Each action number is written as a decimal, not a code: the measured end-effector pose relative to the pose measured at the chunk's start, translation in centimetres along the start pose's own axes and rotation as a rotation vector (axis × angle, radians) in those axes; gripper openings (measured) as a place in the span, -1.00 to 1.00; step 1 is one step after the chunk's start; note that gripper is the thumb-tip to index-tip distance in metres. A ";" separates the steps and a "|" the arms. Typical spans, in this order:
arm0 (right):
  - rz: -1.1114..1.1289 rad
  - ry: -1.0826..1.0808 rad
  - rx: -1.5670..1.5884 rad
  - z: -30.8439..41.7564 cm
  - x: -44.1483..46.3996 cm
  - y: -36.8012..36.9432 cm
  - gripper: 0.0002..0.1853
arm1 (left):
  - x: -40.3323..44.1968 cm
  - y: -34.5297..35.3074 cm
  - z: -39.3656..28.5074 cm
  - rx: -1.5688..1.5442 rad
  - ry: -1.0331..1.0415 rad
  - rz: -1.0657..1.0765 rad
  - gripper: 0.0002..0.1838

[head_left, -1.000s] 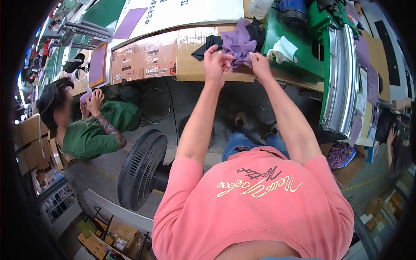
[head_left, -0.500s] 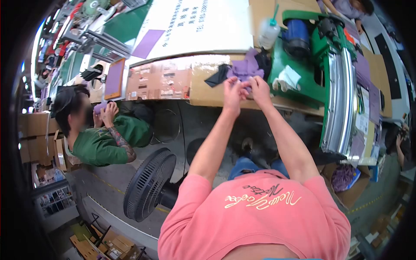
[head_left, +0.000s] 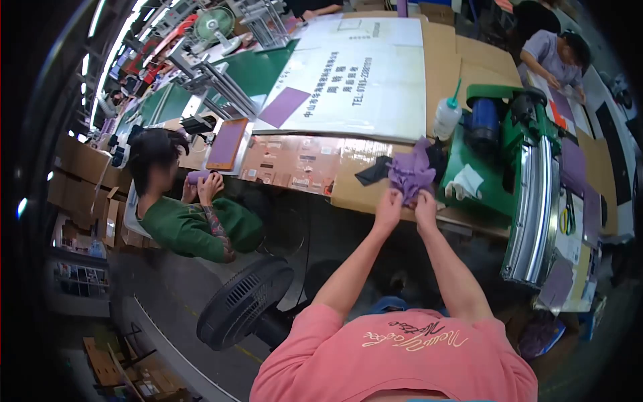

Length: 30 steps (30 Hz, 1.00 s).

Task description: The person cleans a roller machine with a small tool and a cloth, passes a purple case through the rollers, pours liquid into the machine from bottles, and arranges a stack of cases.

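A crumpled purple cloth point(head_left: 412, 164) lies at the near edge of the cardboard-covered bench, with its lower end between my hands. My left hand point(head_left: 388, 210) has its fingers closed on the left side of that end. On the right side, my right hand point(head_left: 425, 208) pinches the cloth too, a short gap away from the left. Just left of the purple cloth is a black piece of fabric point(head_left: 374, 171), and more dark fabric shows behind its right side. White gloves point(head_left: 465, 182) rest on the green machine base to the right.
A green machine with a metal roller point(head_left: 536, 214) stands to my right, beside a white squeeze bottle point(head_left: 446, 119). Scissors point(head_left: 568, 216) lie further right. At left, a person in green point(head_left: 194, 228) holds a purple roll. A black fan point(head_left: 244, 301) stands on the floor.
My hands were close together with fingers nearly touching; now they are apart, gripping the lower end of the purple cloth. My view has tilted up, showing more of the bench.
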State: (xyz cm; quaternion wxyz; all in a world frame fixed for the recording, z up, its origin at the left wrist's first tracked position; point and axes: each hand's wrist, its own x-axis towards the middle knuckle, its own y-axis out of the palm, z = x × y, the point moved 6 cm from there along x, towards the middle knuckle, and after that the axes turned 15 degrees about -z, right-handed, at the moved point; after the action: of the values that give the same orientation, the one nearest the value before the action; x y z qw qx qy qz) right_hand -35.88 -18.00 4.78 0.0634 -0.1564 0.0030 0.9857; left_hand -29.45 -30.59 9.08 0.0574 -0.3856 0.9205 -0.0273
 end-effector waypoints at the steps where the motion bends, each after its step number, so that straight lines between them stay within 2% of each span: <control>1: -0.013 0.081 0.099 0.2 -0.6 -0.2 -0.72 | -0.1 0.1 1.2 0.036 -0.035 0.028 -0.78; 3: -0.038 0.280 0.238 -0.4 -1.1 -0.6 -0.75 | -0.2 0.3 2.7 0.065 -0.049 0.043 -0.75; 5: -0.159 0.486 0.386 -1.0 -1.5 -1.5 -0.81 | -0.4 0.6 3.6 0.041 -0.055 0.048 -0.75; 8: -0.114 0.530 0.462 -4.0 -1.4 -2.4 -0.87 | -0.6 0.7 2.0 0.027 -0.034 0.052 -0.72; 10: -0.043 0.616 0.446 -5.5 -2.8 -3.3 -0.89 | -1.7 0.5 0.7 -0.170 -0.367 -0.023 -0.72; 12: -0.029 0.612 0.384 -7.1 -5.3 -3.6 -0.86 | -0.7 0.9 2.5 -0.057 -0.282 -0.011 -0.72; 13: 0.006 0.601 0.313 -2.5 -8.6 -4.4 -0.82 | 0.2 1.1 4.1 0.057 -0.201 -0.010 -0.73; 15: 0.134 0.516 0.197 -1.8 -11.6 -5.2 -0.77 | 1.5 1.7 5.9 0.286 -0.030 -0.006 -0.74; 17: 0.283 0.432 0.057 1.9 -14.3 -5.5 -0.74 | 2.3 3.2 3.5 0.238 0.208 0.021 -0.71; 18: 0.374 0.336 0.035 3.3 -15.3 -5.4 -0.75 | 2.6 3.6 2.7 0.241 0.212 0.043 -0.71; 20: 0.547 0.255 0.063 8.1 -17.3 -5.7 -0.76 | 3.1 3.9 0.5 0.755 0.472 0.012 -0.59; 22: 0.689 0.164 0.071 12.4 -18.9 -6.9 -0.76 | 4.6 3.5 1.5 0.784 0.305 0.023 -0.38; 23: 0.680 0.170 0.070 14.5 -19.2 -8.2 -0.76 | 4.5 3.7 1.2 0.783 0.301 0.034 -0.38; 25: 0.827 -0.041 0.101 20.1 -21.0 -10.4 -0.75 | 3.9 2.7 0.8 0.760 0.282 -0.145 -0.27; 27: 0.935 -0.183 0.056 25.8 -23.2 -13.7 -0.76 | 4.5 2.6 1.9 0.854 0.207 -0.165 -0.20; 28: 1.044 -0.315 0.075 29.1 -24.4 -15.2 -0.77 | 4.5 2.5 2.2 0.867 0.143 -0.112 -0.19; 30: 1.372 -0.567 0.244 32.1 -27.0 -17.5 -0.77 | 3.7 2.0 2.0 0.912 0.206 -0.185 -0.22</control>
State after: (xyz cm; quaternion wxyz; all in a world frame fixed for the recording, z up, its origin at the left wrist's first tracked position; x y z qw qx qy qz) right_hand -18.14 -3.12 43.88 -0.5496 0.1486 0.1926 0.7992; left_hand -33.19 -31.87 6.61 0.1267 -0.3969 0.7772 -0.4715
